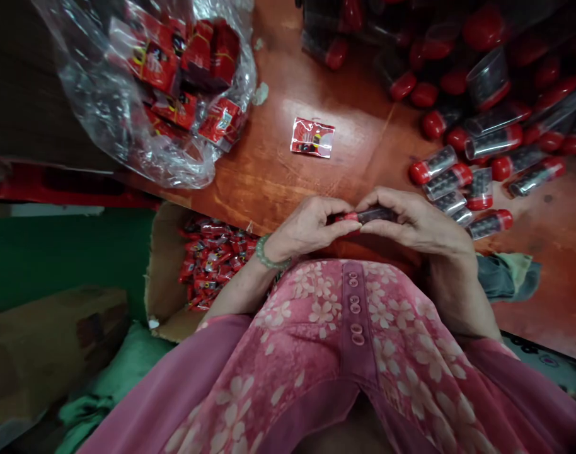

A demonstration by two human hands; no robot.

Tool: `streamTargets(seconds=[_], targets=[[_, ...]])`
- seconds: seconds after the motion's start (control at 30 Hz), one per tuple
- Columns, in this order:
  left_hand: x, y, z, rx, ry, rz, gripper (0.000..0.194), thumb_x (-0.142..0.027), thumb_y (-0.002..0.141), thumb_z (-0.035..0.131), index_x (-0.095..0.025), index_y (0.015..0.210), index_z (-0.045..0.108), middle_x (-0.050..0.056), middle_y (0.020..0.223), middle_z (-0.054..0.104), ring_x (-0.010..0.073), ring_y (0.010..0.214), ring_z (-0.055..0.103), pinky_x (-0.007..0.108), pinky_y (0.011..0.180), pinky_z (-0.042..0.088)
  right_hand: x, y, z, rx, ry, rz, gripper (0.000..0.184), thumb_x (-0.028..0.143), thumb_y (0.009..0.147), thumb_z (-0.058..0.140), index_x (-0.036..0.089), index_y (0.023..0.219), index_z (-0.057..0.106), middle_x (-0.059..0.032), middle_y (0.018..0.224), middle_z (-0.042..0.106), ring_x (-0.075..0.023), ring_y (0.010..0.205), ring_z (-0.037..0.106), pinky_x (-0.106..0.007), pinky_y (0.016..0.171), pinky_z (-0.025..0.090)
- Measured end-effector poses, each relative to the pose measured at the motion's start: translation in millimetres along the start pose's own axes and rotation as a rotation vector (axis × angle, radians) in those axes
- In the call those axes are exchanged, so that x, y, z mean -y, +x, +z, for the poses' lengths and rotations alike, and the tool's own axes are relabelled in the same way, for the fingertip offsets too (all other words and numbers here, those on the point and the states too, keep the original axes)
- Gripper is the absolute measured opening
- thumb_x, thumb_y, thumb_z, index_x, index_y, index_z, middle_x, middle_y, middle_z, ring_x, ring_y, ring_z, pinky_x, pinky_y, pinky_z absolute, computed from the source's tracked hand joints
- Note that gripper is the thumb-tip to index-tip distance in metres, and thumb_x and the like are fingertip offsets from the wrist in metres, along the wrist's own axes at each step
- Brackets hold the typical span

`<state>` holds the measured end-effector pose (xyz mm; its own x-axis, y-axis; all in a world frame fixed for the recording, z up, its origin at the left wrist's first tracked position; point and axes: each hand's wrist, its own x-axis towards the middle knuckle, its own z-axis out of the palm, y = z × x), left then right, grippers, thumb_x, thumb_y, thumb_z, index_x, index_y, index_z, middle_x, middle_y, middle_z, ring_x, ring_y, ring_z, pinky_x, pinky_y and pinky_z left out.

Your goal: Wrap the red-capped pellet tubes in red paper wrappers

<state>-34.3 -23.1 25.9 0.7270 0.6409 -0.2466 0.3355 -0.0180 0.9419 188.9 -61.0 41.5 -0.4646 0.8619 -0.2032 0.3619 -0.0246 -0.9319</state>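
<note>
"Entry one?"

"We list one clear plastic tube with a red cap (366, 215), dark contents inside, held crosswise above the lap. The left hand (307, 227) and right hand (411, 221) are both nearly closed, pinching it between their fingertips. We judge it light, stiff and slippery, best gripped by the barrel."

"Surroundings?"

"On the orange-brown wooden table (269, 183): over twenty loose red-capped tubes (446, 180), overlapping, exact count unclear; one flat red sachet (312, 137); one clear plastic bag (113, 126) of red packets (193, 57), uncounted. Beside it, one cardboard box (162, 277) of red sachets (212, 258), uncounted."
</note>
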Motion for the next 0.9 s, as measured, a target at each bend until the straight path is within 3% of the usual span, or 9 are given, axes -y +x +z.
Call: streamTargets(seconds=[0.1, 0.23, 0.37, 0.57, 0.67, 0.8, 0.9], targets=[[6.9, 1.6, -7.4, -0.022, -0.152, -0.062, 0.039, -0.048, 0.082, 0.074, -0.013, 0.099, 0.074, 0.002, 0.084, 0.072, 0.0127, 0.073, 0.060, 0.025, 0.071, 0.045, -5.6, 5.7, 1.6, -0.077, 0.080, 0.035, 0.031, 0.048, 0.091, 0.070, 0.020, 0.102, 0.070, -0.0034, 0.094, 0.072, -0.0174, 0.082, 0.064, -0.030, 0.076, 0.049], [14.4, 5.3, -9.4, 0.020, -0.257, -0.124, 0.032, -0.044, 0.081, 0.075, -0.013, 0.089, 0.075, 0.003, 0.080, 0.074, 0.0121, 0.070, 0.061, 0.024, 0.069, 0.046, -6.5, 9.5, 1.2, -0.070, 0.113, 0.074, 0.035, 0.051, 0.089, 0.070, 0.021, 0.108, 0.070, -0.0042, 0.100, 0.073, -0.0187, 0.087, 0.066, -0.031, 0.079, 0.051], [18.3, 11.4, -10.8, -0.037, -0.273, -0.158, 0.029, -0.041, 0.080, 0.075, -0.013, 0.086, 0.076, 0.004, 0.078, 0.074, 0.0117, 0.068, 0.061, 0.023, 0.067, 0.046, -8.3, 7.5, -0.2, -0.075, 0.128, 0.161, 0.040, 0.049, 0.094, 0.064, 0.021, 0.122, 0.065, -0.0051, 0.105, 0.074, -0.0187, 0.089, 0.068, -0.030, 0.076, 0.053], [17.2, 20.3, -13.7, 0.011, -0.171, -0.122, 0.026, -0.040, 0.083, 0.071, -0.014, 0.083, 0.076, 0.002, 0.071, 0.072, 0.0112, 0.063, 0.059, 0.023, 0.062, 0.045, -1.8, 6.8, -4.5, -0.119, -0.072, 0.147, 0.027, 0.042, 0.097, 0.059, 0.022, 0.112, 0.070, -0.0057, 0.103, 0.076, -0.0215, 0.090, 0.069, -0.035, 0.084, 0.054], [13.4, 25.2, -12.4, -0.033, -0.044, -0.085, 0.024, -0.035, 0.084, 0.068, -0.013, 0.087, 0.076, 0.001, 0.072, 0.072, 0.0114, 0.063, 0.059, 0.024, 0.064, 0.045, 5.1, 8.3, -9.0, -0.114, -0.147, 0.155, 0.025, 0.041, 0.097, 0.059, 0.024, 0.111, 0.072, -0.0063, 0.105, 0.076, -0.0234, 0.094, 0.070, -0.038, 0.088, 0.054], [12.5, 28.1, -18.6, -0.075, -0.147, -0.093, 0.026, -0.038, 0.082, 0.073, -0.014, 0.092, 0.077, 0.003, 0.080, 0.075, 0.0133, 0.071, 0.065, 0.026, 0.071, 0.049, -0.4, 7.7, -6.9, -0.180, 0.044, 0.270, 0.031, 0.046, 0.094, 0.063, 0.024, 0.113, 0.072, -0.0047, 0.100, 0.077, -0.0218, 0.085, 0.071, -0.036, 0.078, 0.057], [18.5, 23.0, -25.7, -0.188, -0.387, -0.139, 0.045, -0.050, 0.076, 0.080, -0.016, 0.104, 0.073, 0.005, 0.093, 0.077, 0.0162, 0.085, 0.071, 0.028, 0.082, 0.055, -10.6, 7.8, 3.3, -0.291, 0.286, 0.364, 0.035, 0.051, 0.088, 0.071, 0.024, 0.110, 0.071, -0.0016, 0.089, 0.075, -0.0163, 0.069, 0.067, -0.030, 0.064, 0.057]])
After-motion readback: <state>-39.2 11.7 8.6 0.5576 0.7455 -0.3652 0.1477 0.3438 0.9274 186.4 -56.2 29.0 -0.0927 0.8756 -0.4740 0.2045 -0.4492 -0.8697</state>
